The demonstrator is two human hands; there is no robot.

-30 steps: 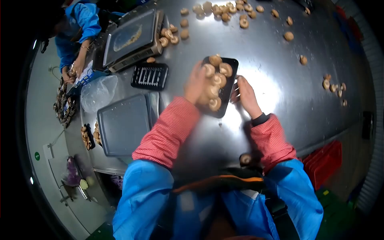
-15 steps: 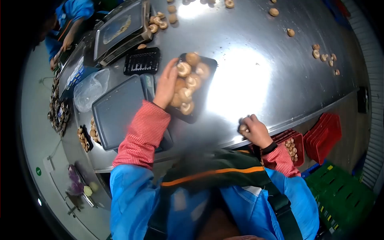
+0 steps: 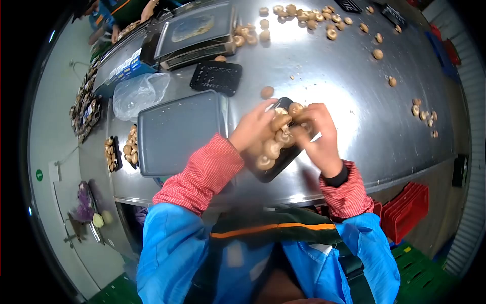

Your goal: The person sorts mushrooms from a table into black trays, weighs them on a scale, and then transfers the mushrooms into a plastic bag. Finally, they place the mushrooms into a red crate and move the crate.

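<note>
A black plastic tray (image 3: 268, 175) filled with brown mushrooms (image 3: 272, 148) lies on the steel table in front of me, slightly tilted in view. My left hand (image 3: 251, 126) grips its left side, fingertips near the far end; motion blurs the fingers. On the right side of the tray my right hand (image 3: 320, 139) curls its fingers and thumb around a mushroom (image 3: 305, 125), partly hidden by the fingers. Just beyond the tray a single mushroom (image 3: 267, 92) rests on the metal.
A grey lidded box (image 3: 177, 134) stands left, with an empty black tray (image 3: 216, 77) and a weighing scale (image 3: 197, 35) behind it. A clear plastic bag (image 3: 139, 96) lies further left. Loose mushrooms (image 3: 331, 34) dot the far table. Red crates (image 3: 405, 210) stand lower right.
My right hand has come from the table's front edge to the tray, carrying a mushroom. The tray now appears nearer and further right, and the view has shifted.
</note>
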